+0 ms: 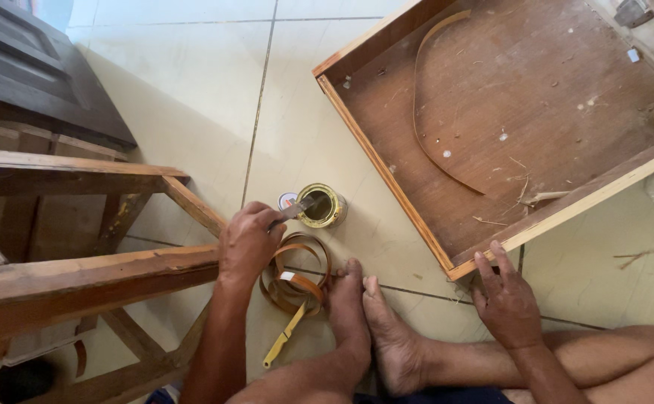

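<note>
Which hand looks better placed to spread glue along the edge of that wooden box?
Probably the left hand: it holds a flat tool whose tip sits in the open can. The right hand rests empty on the corner of the wooden box, steadying it.

Pale cream floor tiles [192,97] with thin dark grout lines lie in soft daylight, a rough wooden frame [80,269] standing at the left beneath a dark panelled door [27,60] in the corner.
</note>
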